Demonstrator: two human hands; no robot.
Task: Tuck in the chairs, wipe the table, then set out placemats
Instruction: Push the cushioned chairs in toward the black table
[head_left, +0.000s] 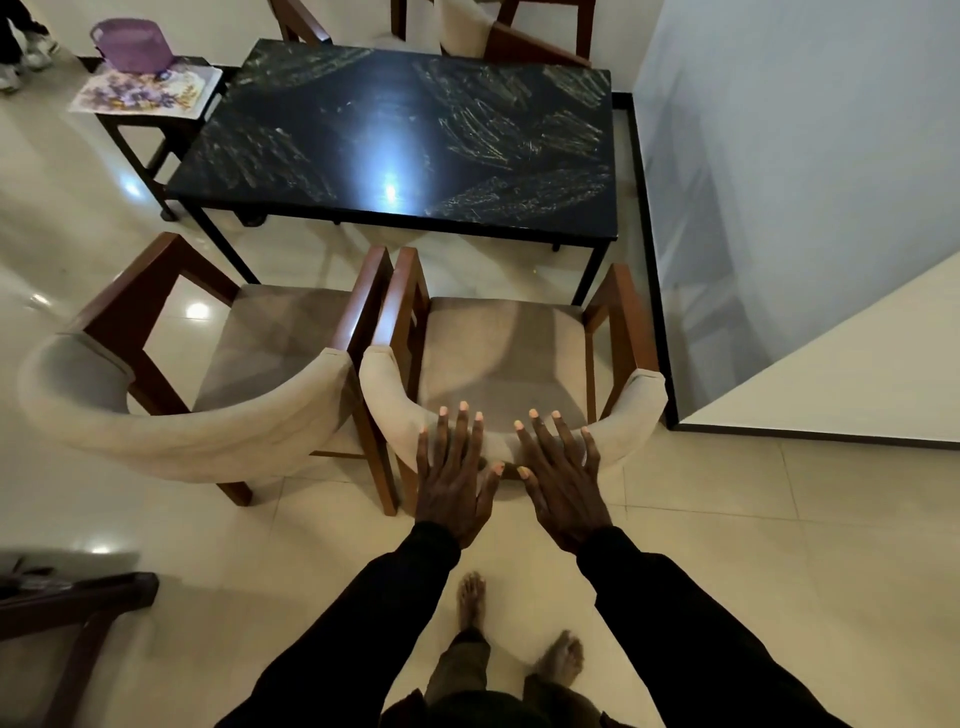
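Cream armchair (498, 358) stands just short of the black table (395, 130). Left hand (454, 478) and right hand (563, 483) press flat and open on its back. Pushed crooked, it could hit the table leg (592, 275).

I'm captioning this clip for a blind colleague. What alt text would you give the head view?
A person's left hand and right hand, fingers straight, rest on the cushioned curved back of a wooden chair standing short of a glossy black table, with a second chair beside it. Beyond, a side table holds a purple basket and floral placemats.
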